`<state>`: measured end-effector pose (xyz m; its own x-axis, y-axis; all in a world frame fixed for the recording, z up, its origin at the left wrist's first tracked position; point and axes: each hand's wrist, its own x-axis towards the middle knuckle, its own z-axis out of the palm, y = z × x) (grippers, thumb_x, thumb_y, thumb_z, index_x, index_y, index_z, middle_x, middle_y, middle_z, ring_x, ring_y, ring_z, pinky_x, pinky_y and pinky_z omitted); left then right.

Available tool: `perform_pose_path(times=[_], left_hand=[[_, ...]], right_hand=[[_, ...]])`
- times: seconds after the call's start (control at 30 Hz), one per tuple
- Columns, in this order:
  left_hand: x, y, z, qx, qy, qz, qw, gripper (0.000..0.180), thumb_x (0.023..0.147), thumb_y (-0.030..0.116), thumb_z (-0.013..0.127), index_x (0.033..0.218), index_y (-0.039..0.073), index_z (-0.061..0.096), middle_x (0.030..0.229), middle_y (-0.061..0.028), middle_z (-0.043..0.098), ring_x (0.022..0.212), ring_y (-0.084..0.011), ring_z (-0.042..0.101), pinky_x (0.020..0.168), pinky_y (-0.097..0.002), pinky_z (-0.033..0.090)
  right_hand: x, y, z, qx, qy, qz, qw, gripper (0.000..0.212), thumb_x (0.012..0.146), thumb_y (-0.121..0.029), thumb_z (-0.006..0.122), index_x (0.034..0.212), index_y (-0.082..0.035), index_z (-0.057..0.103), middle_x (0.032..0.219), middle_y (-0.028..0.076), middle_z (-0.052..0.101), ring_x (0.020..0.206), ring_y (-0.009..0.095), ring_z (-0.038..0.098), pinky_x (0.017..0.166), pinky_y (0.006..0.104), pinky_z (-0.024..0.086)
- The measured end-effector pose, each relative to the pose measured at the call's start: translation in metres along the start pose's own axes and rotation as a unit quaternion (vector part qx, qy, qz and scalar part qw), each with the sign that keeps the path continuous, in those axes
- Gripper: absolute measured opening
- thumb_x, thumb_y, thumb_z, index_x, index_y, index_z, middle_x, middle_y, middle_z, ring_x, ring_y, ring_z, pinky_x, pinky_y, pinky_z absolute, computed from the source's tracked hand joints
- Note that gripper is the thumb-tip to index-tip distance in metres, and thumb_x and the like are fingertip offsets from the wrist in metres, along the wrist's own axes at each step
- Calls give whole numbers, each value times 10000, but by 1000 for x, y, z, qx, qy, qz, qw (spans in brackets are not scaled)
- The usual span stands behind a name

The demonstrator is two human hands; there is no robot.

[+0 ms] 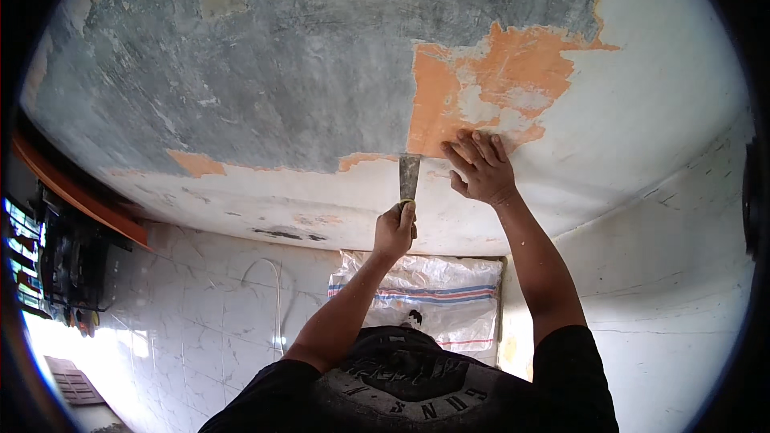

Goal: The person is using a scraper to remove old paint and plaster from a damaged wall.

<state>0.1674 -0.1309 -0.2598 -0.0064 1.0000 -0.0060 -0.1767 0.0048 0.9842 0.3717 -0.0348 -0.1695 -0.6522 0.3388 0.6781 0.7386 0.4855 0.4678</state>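
Note:
My left hand (395, 229) is closed round the handle of a paint scraper (409, 178). The scraper's flat metal blade points up the wall (281, 56), its tip at the lower border of an orange paint patch (433, 96). To the right of it, my right hand (481, 168) lies with fingers spread against the wall, at the lower edge of the orange. Bare grey plaster covers much of the upper left. White paint (650, 104) with ragged edges surrounds the orange on the right and runs along below.
Below the wall, a white woven sack (449, 297) with blue and red stripes is spread behind my arms. Marbled tiles (208, 289) are on the left, with a thin pale cable (278, 297) across them. An orange-brown edge (80, 192) and dark objects (72, 265) stand far left.

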Motion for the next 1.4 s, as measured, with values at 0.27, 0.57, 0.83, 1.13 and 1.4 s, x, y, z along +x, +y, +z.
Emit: perform_pose_path(times=[0.27,0.57,0.83,1.13,1.4], left_hand=[[11,55,18,6,-17,48,999,356,1052,299,465,821,37,532,638,6,479,487,-81,500,460,-261,420],[-2,26,11,-56,-16,-45,997,382,1049,331,467,808,41,526,608,2,474,466,-94,499,441,-263,408],[11,41,8,1,-9,37,999,389,1053,335,454,802,46,520,586,4,479,469,-92,495,451,-258,408],[16,40,7,-7,-20,21,1000,359,1037,298,504,820,17,553,614,4,498,479,-84,495,450,-261,405],[-3,12,10,-33,2,-8,999,401,1049,347,460,786,49,518,589,-1,479,462,-95,496,447,-264,414]], right_hand=[[-4,9,1,-51,18,-29,998,578,875,-405,521,1439,-287,494,1561,32,359,1471,259,237,1217,480,115],[-4,6,7,-12,24,-10,1000,566,879,-326,494,1444,-295,480,1557,-15,370,1481,206,220,1230,448,84],[-4,6,7,-10,30,-7,999,554,876,-318,508,1430,-299,501,1551,-10,382,1470,207,252,1226,453,99],[-4,8,9,-26,37,-10,999,539,892,-337,479,1429,-299,501,1542,-16,397,1467,200,254,1228,454,86],[-3,9,7,-49,30,-30,998,537,907,-402,470,1428,-277,512,1560,32,363,1484,247,225,1222,480,97]])
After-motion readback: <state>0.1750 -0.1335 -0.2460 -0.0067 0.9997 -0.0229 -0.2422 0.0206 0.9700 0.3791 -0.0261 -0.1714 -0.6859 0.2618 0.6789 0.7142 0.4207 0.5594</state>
